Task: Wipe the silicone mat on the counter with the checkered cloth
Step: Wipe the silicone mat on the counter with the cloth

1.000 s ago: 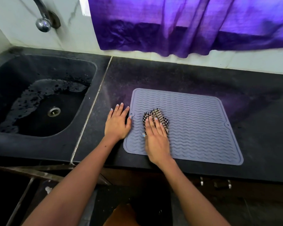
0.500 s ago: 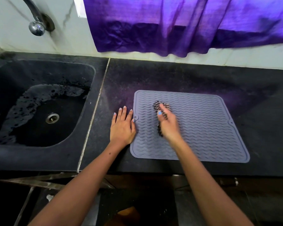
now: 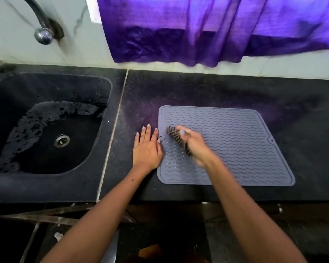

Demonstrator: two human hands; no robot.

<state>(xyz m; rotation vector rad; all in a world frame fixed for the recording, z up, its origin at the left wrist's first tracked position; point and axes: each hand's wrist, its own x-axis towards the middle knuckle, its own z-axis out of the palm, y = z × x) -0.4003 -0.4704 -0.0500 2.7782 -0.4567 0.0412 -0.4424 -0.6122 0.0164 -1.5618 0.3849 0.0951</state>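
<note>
Left hand (image 3: 147,149) flat, fingers straight, pinning mat (image 3: 235,147) edge to tabletop (image 3: 207,88); right hand (image 3: 195,144) gripping bunched cloth (image 3: 176,138); best overlapping strokes along ridges.

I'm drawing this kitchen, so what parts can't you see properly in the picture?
- Right hand: blurred, finger grip unclear, head view.
- Checkered cloth: blurred, mostly hidden by that hand.
- Tap: its top is cut off by the edge.
- Curtain: hides whatever is behind it.
- Below the counter: too dark.

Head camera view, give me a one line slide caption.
Right hand wipes the grey silicone mat with a checkered cloth while the left hand rests flat beside it.
</note>
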